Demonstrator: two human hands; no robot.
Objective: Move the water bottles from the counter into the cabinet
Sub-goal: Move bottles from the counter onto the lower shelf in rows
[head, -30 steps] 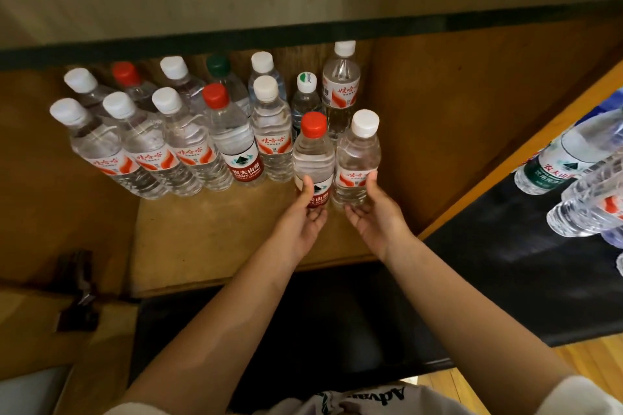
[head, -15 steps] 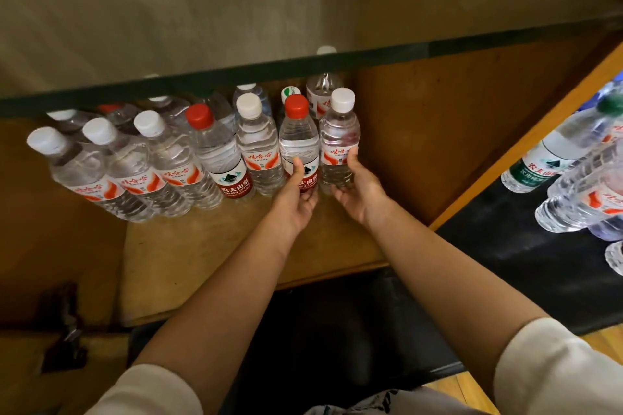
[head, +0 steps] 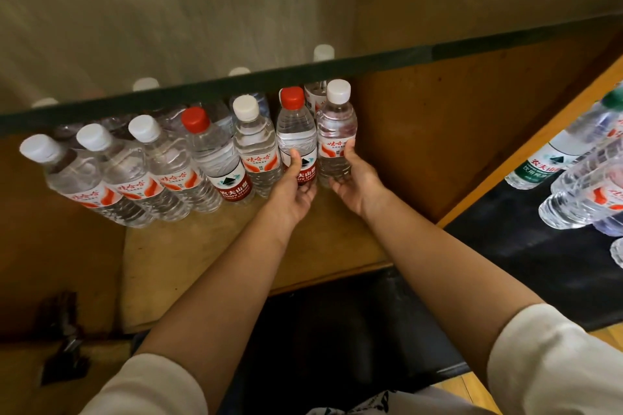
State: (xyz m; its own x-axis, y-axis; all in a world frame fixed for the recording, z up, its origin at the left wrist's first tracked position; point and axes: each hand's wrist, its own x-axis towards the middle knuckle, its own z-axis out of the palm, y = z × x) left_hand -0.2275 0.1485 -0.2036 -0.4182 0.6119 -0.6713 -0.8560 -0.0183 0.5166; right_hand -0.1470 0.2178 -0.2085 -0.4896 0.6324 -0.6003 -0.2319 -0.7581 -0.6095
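Water bottles fill most of what I can see, and the bulk of them already stand inside the cabinet (head: 421,145), on its wooden shelf (head: 236,246) under the dark edge of the glass shelf (head: 303,72) above. I count a front row of seven running from the far left to the right, with more behind them whose caps show through the glass.

My left hand (head: 293,195) has its grip curled round the red-capped bottle (head: 296,135), thumb up on the label. My right hand (head: 354,185) is wrapped the same way round the white-capped bottle (head: 336,131) just beside it. Both bottles stand upright at the right end of the front row, touching each other, and I judge their bases to be on the shelf, though my fingers hide that. So these two look as good as placed; all that remains for them is to let go.

The job is not finished. At the right edge, on the black table (head: 522,253), several bottles (head: 580,192) wait, one with a green cap (head: 539,165) among them. I make out at least three, and the frame cuts off more, so I cannot give a full count.

My reading: well over half done, with room left on the shelf in front of the row and to its right for the remainder.
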